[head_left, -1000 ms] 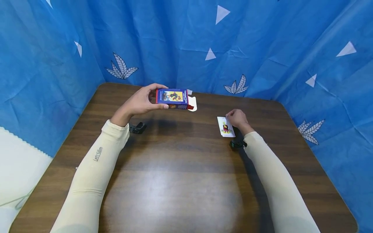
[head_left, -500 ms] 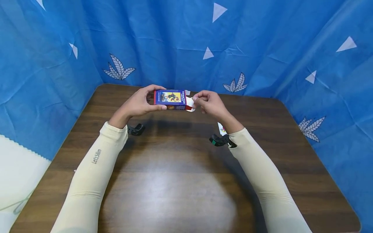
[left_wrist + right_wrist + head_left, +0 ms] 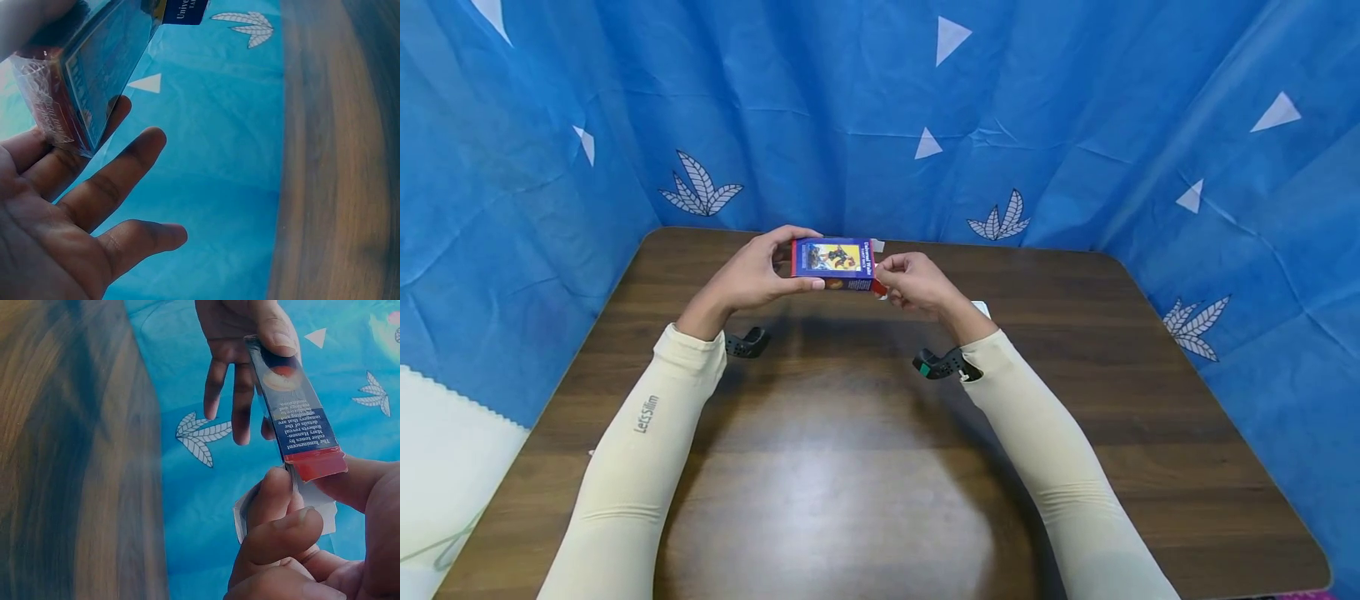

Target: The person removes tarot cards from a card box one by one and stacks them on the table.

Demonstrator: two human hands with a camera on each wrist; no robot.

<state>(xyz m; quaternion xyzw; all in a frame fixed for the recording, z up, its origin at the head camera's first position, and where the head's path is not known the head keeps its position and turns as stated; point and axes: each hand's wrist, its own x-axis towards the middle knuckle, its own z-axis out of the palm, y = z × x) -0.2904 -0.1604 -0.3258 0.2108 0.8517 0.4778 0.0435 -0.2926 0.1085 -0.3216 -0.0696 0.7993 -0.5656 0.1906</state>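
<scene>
A blue and red tarot card box point(image 3: 833, 257) is held above the far part of the table, its open end to the right. My left hand point(image 3: 751, 275) grips its left end between thumb and fingers. In the right wrist view, a red side flap point(image 3: 320, 467) and a pale flap point(image 3: 328, 515) stick out at the opening. My right hand point(image 3: 917, 283) is at that open end, thumb and curled fingers on either side of it. I cannot tell what lies between those fingertips. Behind the right wrist, a white corner of the cards point(image 3: 981, 308) shows on the table.
The brown wooden table point(image 3: 820, 467) spreads beneath both arms. A blue curtain point(image 3: 790, 100) with white triangles and leaves stands right behind its far edge. Each wrist carries a black camera mount, such as the right mount point(image 3: 938, 364).
My right hand has left the cards on the table and moved left to the box's open end, its fingers now closer into the opening. The left hand keeps its grip.
</scene>
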